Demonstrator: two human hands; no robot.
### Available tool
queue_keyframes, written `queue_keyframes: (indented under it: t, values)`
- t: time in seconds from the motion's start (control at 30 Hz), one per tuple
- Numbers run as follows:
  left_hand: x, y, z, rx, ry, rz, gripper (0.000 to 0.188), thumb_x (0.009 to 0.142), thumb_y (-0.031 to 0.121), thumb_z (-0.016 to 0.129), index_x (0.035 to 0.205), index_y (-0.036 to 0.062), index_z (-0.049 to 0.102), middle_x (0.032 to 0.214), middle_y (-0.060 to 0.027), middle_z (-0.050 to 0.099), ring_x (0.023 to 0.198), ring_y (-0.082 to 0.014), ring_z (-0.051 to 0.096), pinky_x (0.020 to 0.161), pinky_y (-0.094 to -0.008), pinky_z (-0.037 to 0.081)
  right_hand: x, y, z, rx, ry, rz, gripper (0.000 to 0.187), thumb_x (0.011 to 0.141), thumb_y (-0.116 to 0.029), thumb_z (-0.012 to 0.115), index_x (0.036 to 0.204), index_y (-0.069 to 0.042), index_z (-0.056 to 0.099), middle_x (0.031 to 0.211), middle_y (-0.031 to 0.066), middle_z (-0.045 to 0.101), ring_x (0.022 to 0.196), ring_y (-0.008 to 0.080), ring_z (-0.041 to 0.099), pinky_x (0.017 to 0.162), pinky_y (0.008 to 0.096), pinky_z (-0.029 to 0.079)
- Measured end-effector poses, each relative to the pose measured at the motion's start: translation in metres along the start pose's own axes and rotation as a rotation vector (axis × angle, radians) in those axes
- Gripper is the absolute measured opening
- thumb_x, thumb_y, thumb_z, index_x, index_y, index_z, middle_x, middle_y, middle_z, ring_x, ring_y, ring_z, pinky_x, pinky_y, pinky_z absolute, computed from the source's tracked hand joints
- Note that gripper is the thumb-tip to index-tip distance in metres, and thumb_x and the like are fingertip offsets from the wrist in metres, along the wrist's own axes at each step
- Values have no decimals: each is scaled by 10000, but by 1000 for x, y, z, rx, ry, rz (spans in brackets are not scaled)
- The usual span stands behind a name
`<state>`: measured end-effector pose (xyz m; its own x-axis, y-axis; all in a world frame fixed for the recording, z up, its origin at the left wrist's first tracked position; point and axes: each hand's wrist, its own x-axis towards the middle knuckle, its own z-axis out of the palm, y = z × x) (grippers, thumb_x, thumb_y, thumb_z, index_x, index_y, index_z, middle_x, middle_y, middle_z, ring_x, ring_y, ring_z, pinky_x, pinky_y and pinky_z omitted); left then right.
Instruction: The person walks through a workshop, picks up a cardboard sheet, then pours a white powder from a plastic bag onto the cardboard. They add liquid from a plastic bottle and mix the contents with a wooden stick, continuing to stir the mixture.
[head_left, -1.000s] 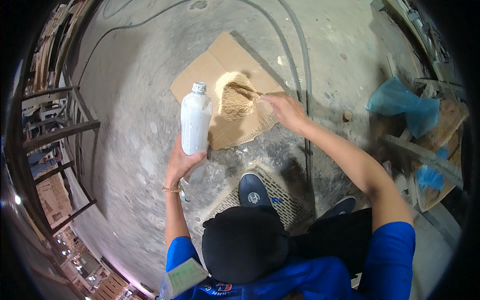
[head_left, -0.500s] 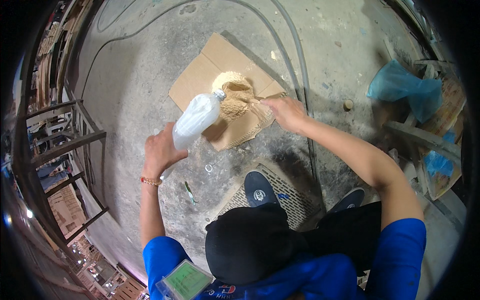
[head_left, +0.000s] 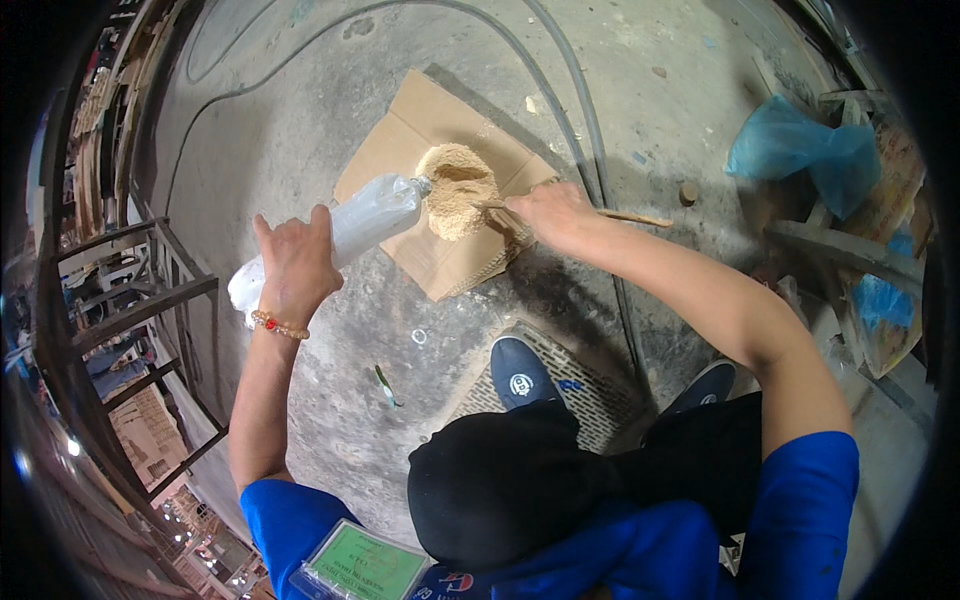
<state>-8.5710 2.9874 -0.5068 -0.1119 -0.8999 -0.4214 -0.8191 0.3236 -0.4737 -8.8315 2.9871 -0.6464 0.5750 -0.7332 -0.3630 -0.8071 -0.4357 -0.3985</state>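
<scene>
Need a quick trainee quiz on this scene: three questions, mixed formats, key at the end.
1. Multiple choice. What does the left hand grip?
A) a blue plastic bag
B) a whitish bottle
C) a grey hose

2. True or false: the whitish bottle stands upright on the floor.

3. Fill in the blank: the right hand holds a thin stick pointing toward the tan powder, which is heaped on a sheet of ____.

Key:
1. B
2. False; it is held tilted, neck toward the tan powder.
3. cardboard
</scene>
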Motion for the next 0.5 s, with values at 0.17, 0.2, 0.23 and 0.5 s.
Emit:
queue_keyframes:
  t: [0.17, 0.2, 0.23, 0.5]
  values:
    - [3, -1, -12, 149, 172, 100, 500, 559, 116, 731, 997, 77, 495, 754, -104, 607, 743, -293, 610, 949, -535, 300, 1, 0, 4, -43, 31, -17, 144, 799, -66, 536, 851, -49, 668, 865, 134, 677, 833, 274, 665, 678, 386, 532]
    - [3, 1, -18, 172, 209, 122, 490, 569, 104, 727, 1000, 77, 495, 760, -103, 606, 752, -289, 608, 956, -536, 296, 1, 1, 4, -47, 32, -12, 148, 796, -68, 538, 853, -49, 674, 873, 135, 678, 837, 274, 666, 683, 383, 532]
    - [3, 3, -24, 195, 247, 145, 481, 578, 91, 723, 1002, 78, 495, 767, -102, 604, 761, -285, 606, 962, -537, 292, 2, 2, 4, -40, 31, -16, 152, 795, -69, 539, 856, -48, 677, 876, 136, 679, 837, 272, 666, 683, 381, 533]
    - [-3, 14, -51, 328, 222, 198, 314, 715, 62, 581, 1016, 34, 492, 819, -99, 560, 911, -277, 559, 1023, -574, 216, 1, -1, 4, -29, 6, -21, 176, 788, -73, 534, 870, -33, 684, 891, 139, 680, 835, 268, 668, 690, 370, 537]
